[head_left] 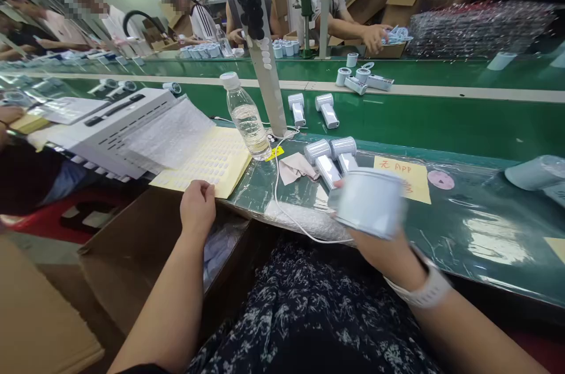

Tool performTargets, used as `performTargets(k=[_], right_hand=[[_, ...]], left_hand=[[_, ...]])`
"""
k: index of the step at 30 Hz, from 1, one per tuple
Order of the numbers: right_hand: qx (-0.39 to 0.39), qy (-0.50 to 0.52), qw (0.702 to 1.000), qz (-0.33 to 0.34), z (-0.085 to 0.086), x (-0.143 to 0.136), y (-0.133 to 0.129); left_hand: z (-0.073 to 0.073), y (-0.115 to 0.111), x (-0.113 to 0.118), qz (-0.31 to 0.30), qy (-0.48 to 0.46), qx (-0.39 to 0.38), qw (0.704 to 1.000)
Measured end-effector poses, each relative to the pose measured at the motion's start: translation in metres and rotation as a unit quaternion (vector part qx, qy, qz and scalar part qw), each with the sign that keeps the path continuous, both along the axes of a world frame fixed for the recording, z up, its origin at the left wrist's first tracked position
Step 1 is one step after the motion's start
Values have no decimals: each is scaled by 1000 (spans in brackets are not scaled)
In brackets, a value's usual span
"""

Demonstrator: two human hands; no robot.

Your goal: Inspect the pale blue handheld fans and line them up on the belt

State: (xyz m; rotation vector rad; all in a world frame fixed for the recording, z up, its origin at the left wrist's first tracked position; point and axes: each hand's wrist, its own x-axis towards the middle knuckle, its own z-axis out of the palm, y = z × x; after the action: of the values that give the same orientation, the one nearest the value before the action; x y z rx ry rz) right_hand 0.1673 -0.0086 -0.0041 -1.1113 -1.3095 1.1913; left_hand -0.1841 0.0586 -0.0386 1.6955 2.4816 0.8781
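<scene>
My left hand is closed at the near edge of a yellow sticker sheet, its thumb and finger pinching there. Rows of small pale stickers cover the sheet, which lies on a stack. In my right hand is a light-blue handheld device with a wide round head, blurred by motion and hiding most of my fingers. Just behind it, two similar devices lie side by side on the green bench, the nearer one beside a crumpled pale cloth.
A water bottle stands by a grey post. A white cable crosses the bench edge near bubble wrap. Beyond runs a green conveyor carrying more devices. An open carton sits below left. Several co-workers sit opposite.
</scene>
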Motion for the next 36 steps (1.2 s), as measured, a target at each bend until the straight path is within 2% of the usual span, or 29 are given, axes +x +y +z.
performTargets(k=[4,8,10,13,16,18,20,22,24,26,28,36], right_hand=[[46,-121,991,-38,-9,-7,9],[122,-109,986,-41,-8,-11,4],[97,-125,987,-17,-10,-13,3],[19,-159,987,-5,-13,-15,7],[-20,-76,997,-5,-6,-12,7],[-49,26,998,36,2,-10,0],[-84,105,987,84,9,-11,-9],[-112,152,974,121,12,-13,-18],[-129,175,965,146,11,-15,-24],[-133,190,959,162,8,-17,-27],[-125,203,957,165,6,-17,-29],[-113,204,961,146,7,-16,-32]], left_hand=[[2,1,3,0,-10,7,1000],[3,-2,4,2,-28,18,999],[5,-3,4,8,-45,24,999],[12,-7,6,20,-80,48,995],[27,-18,19,19,-115,110,987],[39,-29,39,-33,-179,178,967],[52,-41,66,-138,-281,195,930],[62,-53,94,-258,-382,135,877],[69,-63,120,-362,-458,54,810],[73,-71,139,-412,-489,3,769],[75,-77,151,-426,-487,-23,762],[72,-80,164,-422,-440,-39,791]])
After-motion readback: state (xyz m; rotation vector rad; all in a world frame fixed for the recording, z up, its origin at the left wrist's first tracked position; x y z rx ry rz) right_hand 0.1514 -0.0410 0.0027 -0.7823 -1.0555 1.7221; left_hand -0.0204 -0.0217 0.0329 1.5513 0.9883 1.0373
